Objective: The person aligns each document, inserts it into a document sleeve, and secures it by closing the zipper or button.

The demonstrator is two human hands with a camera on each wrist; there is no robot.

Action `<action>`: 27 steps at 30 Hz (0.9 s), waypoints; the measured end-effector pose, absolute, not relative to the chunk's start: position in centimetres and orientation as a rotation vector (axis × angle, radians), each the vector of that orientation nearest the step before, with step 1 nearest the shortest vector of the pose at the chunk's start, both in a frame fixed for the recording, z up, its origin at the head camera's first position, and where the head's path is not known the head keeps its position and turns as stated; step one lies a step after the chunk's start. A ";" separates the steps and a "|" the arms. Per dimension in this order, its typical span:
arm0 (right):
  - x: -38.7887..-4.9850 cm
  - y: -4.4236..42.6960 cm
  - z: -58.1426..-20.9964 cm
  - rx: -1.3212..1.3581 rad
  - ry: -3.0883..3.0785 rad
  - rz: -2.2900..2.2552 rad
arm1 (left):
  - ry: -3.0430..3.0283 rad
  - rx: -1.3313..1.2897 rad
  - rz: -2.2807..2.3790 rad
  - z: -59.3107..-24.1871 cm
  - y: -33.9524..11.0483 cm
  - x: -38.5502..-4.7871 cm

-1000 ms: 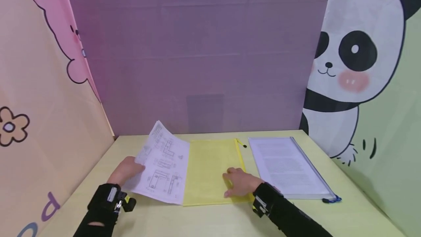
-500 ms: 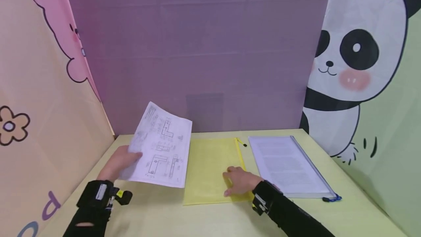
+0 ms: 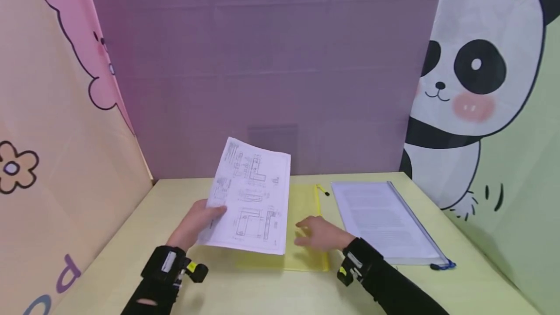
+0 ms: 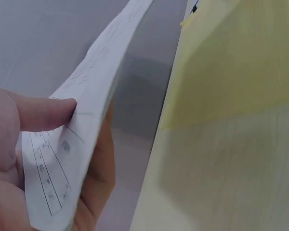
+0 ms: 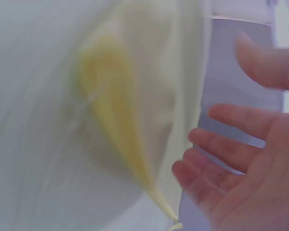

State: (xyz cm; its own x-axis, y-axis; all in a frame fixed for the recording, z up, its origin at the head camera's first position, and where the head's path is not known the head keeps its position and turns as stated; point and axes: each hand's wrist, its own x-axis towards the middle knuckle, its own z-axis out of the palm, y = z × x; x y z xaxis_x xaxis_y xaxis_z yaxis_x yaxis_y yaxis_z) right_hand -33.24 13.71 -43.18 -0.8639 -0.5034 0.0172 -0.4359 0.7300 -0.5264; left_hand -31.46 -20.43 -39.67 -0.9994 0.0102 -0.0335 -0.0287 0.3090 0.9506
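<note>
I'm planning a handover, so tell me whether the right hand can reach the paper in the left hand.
Likely yes: the right hand holds nothing, and nothing visible stands between it and the paper.

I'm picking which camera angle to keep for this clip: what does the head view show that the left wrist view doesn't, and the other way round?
Only the head view: the right hand, the clear folder of printed pages and the panda drawing.

Only the left wrist view: the fingers behind the printed paper, hidden by it from the head camera.

Both: the left hand holding that paper with its thumb in front, plus the yellow folder, the table and the purple backdrop.
</note>
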 end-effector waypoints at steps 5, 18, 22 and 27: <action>-33.8 13.8 -42.6 -0.588 2.342 -1.593 | 2.425 0.009 1.923 -40.7 -18.2 -31.8; -32.8 13.6 -42.5 -0.311 1.683 -2.191 | 2.244 0.225 2.094 -42.2 -14.0 -31.8; -32.6 14.0 -42.6 -0.342 1.729 -2.154 | 2.249 0.237 2.098 -42.5 -13.3 -31.9; -32.7 14.6 -42.8 -0.385 1.825 -2.108 | 2.259 0.250 2.100 -42.6 -12.6 -31.8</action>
State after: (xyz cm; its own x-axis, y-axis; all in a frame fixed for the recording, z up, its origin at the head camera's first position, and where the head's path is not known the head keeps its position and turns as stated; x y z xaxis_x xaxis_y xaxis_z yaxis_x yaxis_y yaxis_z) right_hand -32.72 14.64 -42.81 -0.9106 -0.4133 -0.0087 0.0678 -0.1285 -0.9894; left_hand -31.85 -12.62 -42.64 -0.9858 0.1501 0.0748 0.0855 0.0665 0.9941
